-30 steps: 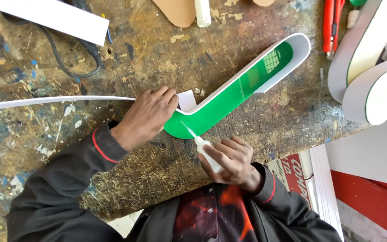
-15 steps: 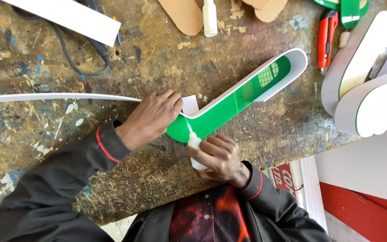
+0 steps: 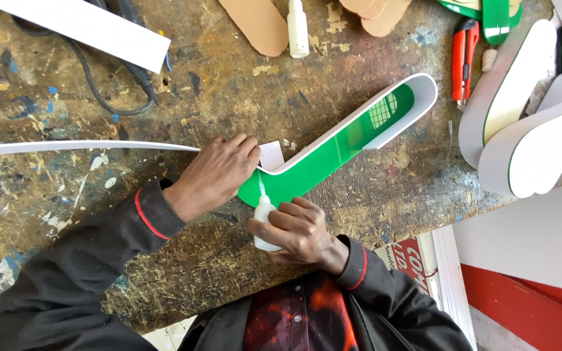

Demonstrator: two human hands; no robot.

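The green boomerang-shaped piece (image 3: 333, 153) with its white rim lay bent across the paint-stained worktop (image 3: 229, 84). At its elbow the left hand (image 3: 219, 172) pressed down flat, fingers spread on a long white strip (image 3: 79, 147) trailing away from it. Just below that elbow the right hand (image 3: 297, 227) was clamped around a small white glue bottle (image 3: 263, 218), nozzle touching the green edge.

Worn, paint-spattered workbench (image 3: 183, 84), loaded w/ sign-making bits.

On it: green-faced, white-rimmed letter piece (image 3: 339, 146), long white strip (image 3: 73, 147), white board (image 3: 79, 26), black cable (image 3: 108, 81), white glue bottle (image 3: 297, 26), brown cardboard cutouts (image 3: 261, 23), orange utility knife (image 3: 464, 58), white curved letter shells (image 3: 521, 110).
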